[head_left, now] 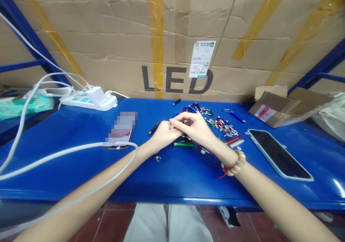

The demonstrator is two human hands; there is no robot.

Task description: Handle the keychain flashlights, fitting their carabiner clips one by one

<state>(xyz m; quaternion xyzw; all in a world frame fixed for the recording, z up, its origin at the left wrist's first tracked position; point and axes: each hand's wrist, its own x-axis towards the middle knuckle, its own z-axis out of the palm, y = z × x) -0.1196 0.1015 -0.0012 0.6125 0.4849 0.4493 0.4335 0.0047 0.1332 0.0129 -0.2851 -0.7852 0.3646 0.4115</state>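
Note:
My left hand [164,136] and my right hand [196,127] meet above the blue tabletop, both with fingers closed. The fingertips press together, and whatever is between them is hidden. Beneath and behind them lies a pile of small coloured metal parts [194,108]. A green metal tube [183,144] rests just below the hands. To the left of my left hand is a black tube [153,128], with a small metal clip [157,158] nearer the front edge. Red and silver tubes [234,142] lie beside my right forearm.
A phone [279,154] lies on the right and another phone [122,130] on the left. An opened cardboard box [285,107] stands at the back right. A white power strip [105,103] sits back left; its white cable [67,154] loops over my left forearm.

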